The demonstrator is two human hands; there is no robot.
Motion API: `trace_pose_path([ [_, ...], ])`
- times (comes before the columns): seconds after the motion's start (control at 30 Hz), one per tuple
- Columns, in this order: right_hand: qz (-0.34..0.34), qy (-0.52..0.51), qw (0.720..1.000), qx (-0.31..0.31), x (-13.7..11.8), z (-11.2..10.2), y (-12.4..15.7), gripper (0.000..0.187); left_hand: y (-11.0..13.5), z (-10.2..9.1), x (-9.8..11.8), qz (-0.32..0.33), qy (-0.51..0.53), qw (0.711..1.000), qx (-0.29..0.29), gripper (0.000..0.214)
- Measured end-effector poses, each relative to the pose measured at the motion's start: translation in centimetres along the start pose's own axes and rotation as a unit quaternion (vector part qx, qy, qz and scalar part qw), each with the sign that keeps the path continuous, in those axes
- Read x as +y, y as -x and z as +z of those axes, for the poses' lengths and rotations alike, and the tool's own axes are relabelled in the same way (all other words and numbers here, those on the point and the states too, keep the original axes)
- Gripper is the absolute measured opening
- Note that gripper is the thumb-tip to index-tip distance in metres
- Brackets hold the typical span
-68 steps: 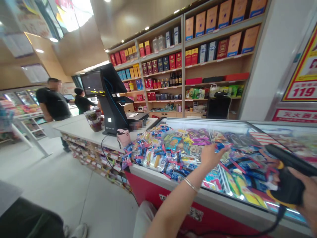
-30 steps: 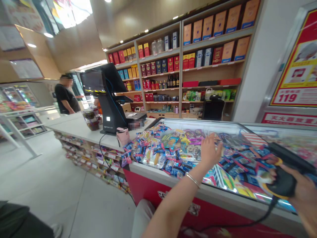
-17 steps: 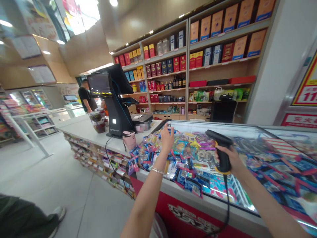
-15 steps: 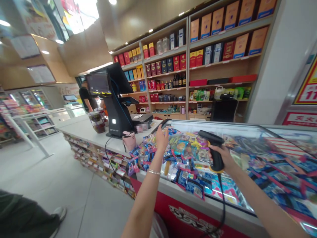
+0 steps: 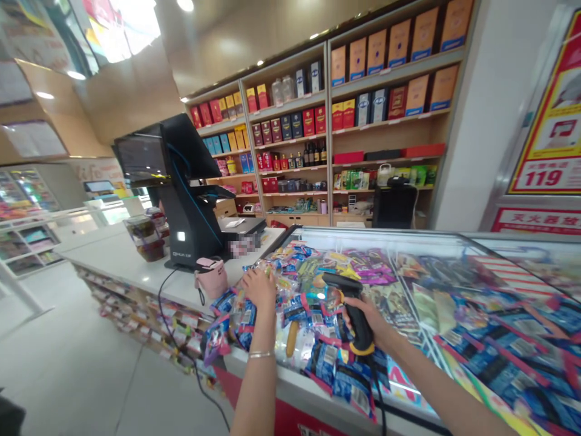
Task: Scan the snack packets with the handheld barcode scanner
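Note:
My right hand [image 5: 367, 318] is wrapped round the grip of a black barcode scanner [image 5: 361, 327], its head facing left above the snack packets. A cable runs down from the scanner's yellow-trimmed base. Down on the left part of the pile lies my left hand [image 5: 259, 286], fingers spread over shiny packets; their tips are partly hidden. Blue and pink snack packets [image 5: 322, 363] cover the near edge of the glass-topped freezer [image 5: 422, 239]. Left of my left hand stands a pink pouch [image 5: 211, 278] on the counter.
A black point-of-sale terminal [image 5: 186, 200] stands on the white counter [image 5: 109, 254], beside clear tubs [image 5: 145, 236]. More blue packets [image 5: 508, 339] lie on the freezer's right side. Behind are shelves [image 5: 290, 109] of boxes and bottles. A cable [image 5: 170, 327] hangs down the counter front.
My left hand has come down from above the far packets to the left part of the pile. The scanner has moved lower and nearer the packets. The view has turned right.

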State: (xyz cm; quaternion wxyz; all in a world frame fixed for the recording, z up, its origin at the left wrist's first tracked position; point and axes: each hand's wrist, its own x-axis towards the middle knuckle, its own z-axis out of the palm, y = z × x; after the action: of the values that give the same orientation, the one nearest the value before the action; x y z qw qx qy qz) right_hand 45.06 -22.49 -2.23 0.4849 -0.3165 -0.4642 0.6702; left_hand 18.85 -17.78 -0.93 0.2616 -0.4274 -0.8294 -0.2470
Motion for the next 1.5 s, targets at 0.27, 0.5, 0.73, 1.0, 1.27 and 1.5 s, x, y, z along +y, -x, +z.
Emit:
trace_pose_path([
  [0.27,-0.001,-0.034,0.999,-0.02,0.4,0.1,0.2,0.029,0.3,0.2,0.3,0.07,0.184,0.973,-0.123,0.016],
  [0.5,-0.023,-0.061,0.998,-0.023,-0.4,0.6,1.0,0.028,1.5,0.1,1.7,0.18,0.353,0.907,-0.145,0.03],
  [0.73,-0.037,-0.081,0.996,-0.025,-0.7,0.9,1.1,0.032,1.5,0.3,1.8,0.216,0.419,0.87,-0.145,0.042],
  [1.0,-0.044,-0.08,0.995,-0.045,0.0,0.9,1.0,0.036,1.5,0.5,1.7,0.228,0.401,0.878,-0.129,0.041],
  [1.27,-0.053,-0.074,0.995,-0.048,-0.2,1.0,1.1,0.035,1.5,0.4,1.7,0.237,0.409,0.874,-0.117,0.042],
  [1.5,-0.062,-0.067,0.995,-0.037,0.3,0.8,1.0,0.029,1.5,0.7,1.6,0.246,0.44,0.857,-0.109,0.043],
])
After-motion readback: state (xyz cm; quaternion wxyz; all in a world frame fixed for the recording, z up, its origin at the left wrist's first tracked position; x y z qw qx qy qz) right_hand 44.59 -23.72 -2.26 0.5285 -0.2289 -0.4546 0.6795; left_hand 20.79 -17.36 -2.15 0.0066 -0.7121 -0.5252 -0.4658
